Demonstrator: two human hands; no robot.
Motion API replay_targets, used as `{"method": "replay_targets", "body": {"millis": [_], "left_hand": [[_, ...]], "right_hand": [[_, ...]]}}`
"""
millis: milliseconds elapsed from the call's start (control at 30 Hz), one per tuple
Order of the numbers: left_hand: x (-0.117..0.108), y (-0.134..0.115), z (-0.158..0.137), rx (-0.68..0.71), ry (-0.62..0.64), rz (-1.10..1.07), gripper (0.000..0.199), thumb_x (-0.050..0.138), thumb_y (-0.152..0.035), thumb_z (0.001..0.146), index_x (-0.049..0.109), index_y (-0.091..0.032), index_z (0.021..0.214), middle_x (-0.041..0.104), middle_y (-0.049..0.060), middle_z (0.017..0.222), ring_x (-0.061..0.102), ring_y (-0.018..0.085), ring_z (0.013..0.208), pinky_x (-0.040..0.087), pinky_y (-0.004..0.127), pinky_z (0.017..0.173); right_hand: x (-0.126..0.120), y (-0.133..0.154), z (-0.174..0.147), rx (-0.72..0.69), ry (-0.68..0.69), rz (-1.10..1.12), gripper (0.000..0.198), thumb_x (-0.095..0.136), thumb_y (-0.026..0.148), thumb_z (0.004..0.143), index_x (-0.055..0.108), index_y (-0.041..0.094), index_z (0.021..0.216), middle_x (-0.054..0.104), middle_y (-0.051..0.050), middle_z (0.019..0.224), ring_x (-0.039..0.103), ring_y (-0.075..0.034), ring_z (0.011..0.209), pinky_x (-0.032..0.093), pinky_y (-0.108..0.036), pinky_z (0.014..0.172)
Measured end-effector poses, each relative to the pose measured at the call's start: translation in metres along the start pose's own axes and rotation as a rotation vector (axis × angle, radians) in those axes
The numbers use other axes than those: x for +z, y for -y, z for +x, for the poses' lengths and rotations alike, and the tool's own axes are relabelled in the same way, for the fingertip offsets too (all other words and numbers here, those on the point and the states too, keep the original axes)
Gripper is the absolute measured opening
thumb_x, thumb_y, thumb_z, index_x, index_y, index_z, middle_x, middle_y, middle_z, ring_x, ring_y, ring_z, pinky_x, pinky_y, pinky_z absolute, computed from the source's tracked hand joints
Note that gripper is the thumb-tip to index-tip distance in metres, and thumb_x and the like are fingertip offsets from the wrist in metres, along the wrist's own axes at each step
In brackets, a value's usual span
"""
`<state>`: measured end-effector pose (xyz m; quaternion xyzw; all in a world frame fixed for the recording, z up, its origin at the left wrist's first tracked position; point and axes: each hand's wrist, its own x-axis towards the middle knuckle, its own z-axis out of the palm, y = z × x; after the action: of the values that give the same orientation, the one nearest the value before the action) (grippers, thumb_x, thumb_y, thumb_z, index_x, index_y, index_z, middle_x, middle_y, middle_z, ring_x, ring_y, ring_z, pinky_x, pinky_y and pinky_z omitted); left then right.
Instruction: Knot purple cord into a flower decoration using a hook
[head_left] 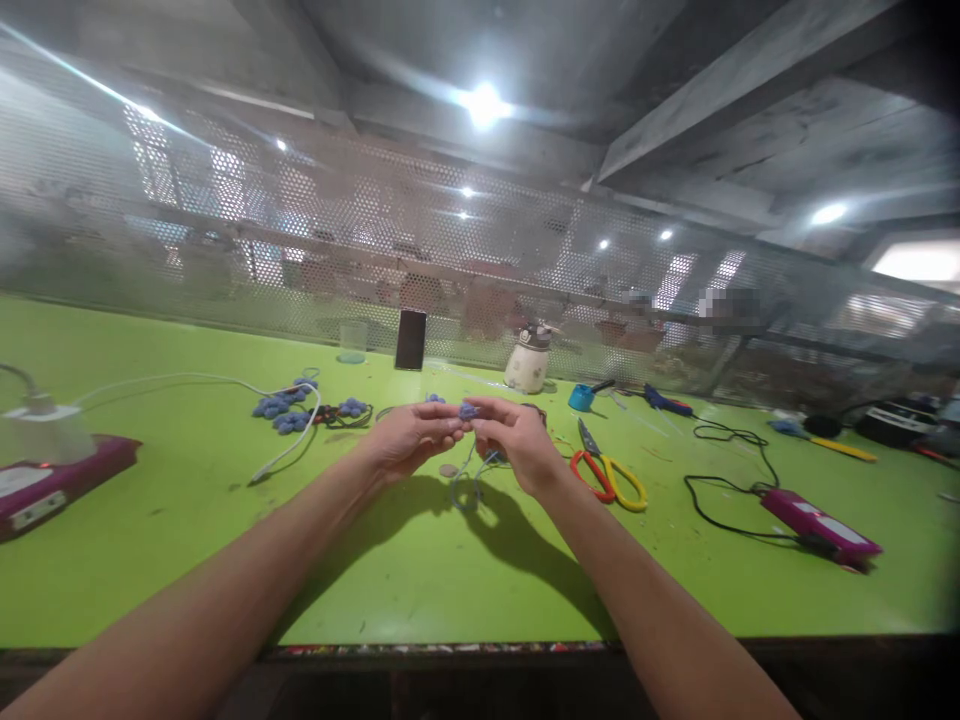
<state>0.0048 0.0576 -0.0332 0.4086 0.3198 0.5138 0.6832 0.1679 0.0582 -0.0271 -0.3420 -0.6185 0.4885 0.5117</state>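
Between my fingertips, above the middle of the green table, is a small blue-purple fuzzy piece [469,411]. My left hand [421,435] pinches it from the left, and my right hand [514,435] grips its other side. A light blue cord [466,490] hangs in loops below my right hand. Part of another blue piece is hidden behind that hand. Several blue fuzzy clusters [289,408] lie to the left of my hands, close to a white cable [296,450].
Scissors [604,478] with red and yellow handles lie right of my hands. Behind stand a phone [410,340], a clear cup [352,342], a white bottle [527,362] and a blue pot [581,398]. Purple power strips [821,525] and a blue glue gun [667,402] are on the table [187,570].
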Motion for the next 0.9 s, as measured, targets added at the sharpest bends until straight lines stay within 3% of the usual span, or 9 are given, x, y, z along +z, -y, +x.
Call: {"method": "replay_targets", "body": {"millis": [167, 367, 533, 767, 900], "left_hand": [[-0.0030, 0.0007, -0.0008, 0.038, 0.026, 0.105, 0.007, 0.072, -0.004, 0.069, 0.067, -0.007, 0.073, 0.067, 0.006, 0.066, 0.058, 0.007, 0.056, 0.044, 0.018, 0.056], [-0.0014, -0.0002, -0.0041, 0.085, 0.107, 0.129, 0.016, 0.079, -0.015, 0.065, 0.065, -0.010, 0.072, 0.066, 0.005, 0.066, 0.058, 0.008, 0.061, 0.042, 0.020, 0.059], [0.0014, -0.0017, -0.0060, 0.078, 0.074, 0.131, 0.019, 0.079, -0.013, 0.063, 0.070, -0.009, 0.079, 0.066, 0.005, 0.066, 0.059, 0.009, 0.063, 0.042, 0.021, 0.061], [0.0015, 0.0015, -0.0041, 0.088, 0.087, 0.162, 0.015, 0.078, -0.016, 0.063, 0.069, -0.010, 0.072, 0.066, 0.005, 0.063, 0.058, 0.010, 0.061, 0.041, 0.023, 0.062], [0.0047, 0.0014, -0.0061, 0.107, 0.052, 0.222, 0.017, 0.077, -0.020, 0.063, 0.065, -0.010, 0.069, 0.064, 0.004, 0.060, 0.056, 0.010, 0.059, 0.039, 0.025, 0.062]], "right_hand": [[0.0003, -0.0017, 0.0013, 0.031, 0.021, 0.022, 0.029, 0.077, 0.024, 0.060, 0.071, 0.012, 0.086, 0.067, -0.003, 0.069, 0.056, -0.010, 0.056, 0.044, -0.028, 0.058], [-0.0060, -0.0020, 0.0039, 0.015, 0.047, 0.086, 0.028, 0.078, 0.027, 0.061, 0.072, 0.013, 0.084, 0.066, -0.002, 0.070, 0.054, -0.009, 0.055, 0.043, -0.027, 0.059], [-0.0063, -0.0041, 0.0046, 0.013, 0.025, 0.115, 0.029, 0.079, 0.027, 0.060, 0.071, 0.013, 0.084, 0.065, -0.001, 0.066, 0.056, -0.010, 0.054, 0.044, -0.027, 0.058], [-0.0034, -0.0043, 0.0038, 0.012, -0.010, 0.059, 0.025, 0.076, 0.027, 0.062, 0.069, 0.012, 0.081, 0.064, -0.001, 0.063, 0.054, -0.009, 0.051, 0.042, -0.026, 0.054], [-0.0053, -0.0008, 0.0024, 0.006, -0.005, 0.026, 0.024, 0.070, 0.017, 0.060, 0.069, 0.014, 0.084, 0.064, 0.000, 0.065, 0.054, -0.010, 0.052, 0.042, -0.027, 0.055]]}}
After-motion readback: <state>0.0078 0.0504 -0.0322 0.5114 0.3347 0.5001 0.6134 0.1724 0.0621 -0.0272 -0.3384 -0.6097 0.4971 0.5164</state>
